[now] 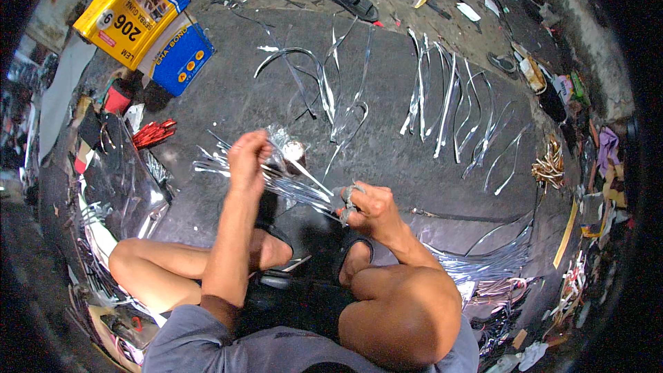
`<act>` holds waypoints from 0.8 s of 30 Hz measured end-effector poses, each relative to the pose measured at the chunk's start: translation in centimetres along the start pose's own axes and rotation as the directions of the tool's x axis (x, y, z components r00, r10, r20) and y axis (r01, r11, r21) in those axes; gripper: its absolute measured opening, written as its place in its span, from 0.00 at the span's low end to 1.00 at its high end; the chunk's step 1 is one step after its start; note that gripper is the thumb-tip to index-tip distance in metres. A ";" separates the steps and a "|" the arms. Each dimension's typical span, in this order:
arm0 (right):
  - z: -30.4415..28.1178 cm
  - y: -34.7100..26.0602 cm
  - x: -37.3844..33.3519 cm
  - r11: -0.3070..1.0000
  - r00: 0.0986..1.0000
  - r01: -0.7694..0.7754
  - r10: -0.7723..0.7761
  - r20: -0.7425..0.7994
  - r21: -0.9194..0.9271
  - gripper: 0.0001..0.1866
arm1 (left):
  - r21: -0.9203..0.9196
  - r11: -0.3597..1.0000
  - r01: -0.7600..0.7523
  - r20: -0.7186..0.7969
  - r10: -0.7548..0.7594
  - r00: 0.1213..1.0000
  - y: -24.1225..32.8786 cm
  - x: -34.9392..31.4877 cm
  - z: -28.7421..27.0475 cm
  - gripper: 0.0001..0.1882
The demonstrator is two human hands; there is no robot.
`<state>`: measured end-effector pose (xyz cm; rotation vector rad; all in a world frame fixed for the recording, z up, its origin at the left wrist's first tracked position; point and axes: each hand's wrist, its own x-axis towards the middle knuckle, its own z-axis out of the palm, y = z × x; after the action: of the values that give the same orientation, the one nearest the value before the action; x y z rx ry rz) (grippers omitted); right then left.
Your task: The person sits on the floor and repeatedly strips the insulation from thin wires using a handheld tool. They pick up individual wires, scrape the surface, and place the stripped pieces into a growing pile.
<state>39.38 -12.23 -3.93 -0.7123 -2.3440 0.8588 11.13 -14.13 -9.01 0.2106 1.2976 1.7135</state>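
Observation:
A thin silver strip [309, 173] stretches taut between my hands. My left hand [248, 155] is closed in a pinch on its upper end. Its lower end goes into my right hand [369, 206], whose fingers are curled shut and have grey wrapping on them. What else those fingers may hold is hidden. Just right of my left hand stands a small round pot [293, 150] with a whitish top, crumpled clear plastic around it. Beneath the stretched strip lies a bundle of silver strips [290, 188], reaching from left of my left wrist toward my right hand.
Separate looped silver strips [442, 97] lie spread on the dark mat [248, 83]. At far left stand a yellow and blue can [135, 21] and a red bundle [153, 134]. Gold strips [548, 164] lie right, more silver strips [497, 255] nearer. A black sandal [352, 3] sits beyond.

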 end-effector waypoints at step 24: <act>1.5 15.8 -9.8 0.797 0.797 -0.603 0.604 -0.032 0.030 0.11 | 0.605 0.739 0.296 -0.778 0.472 0.414 -0.6 12.2 -19.8 0.34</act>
<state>49.95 -8.64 -18.90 -1.5060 -2.0752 1.1069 -7.35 -18.04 -22.48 -0.3519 2.8280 1.3078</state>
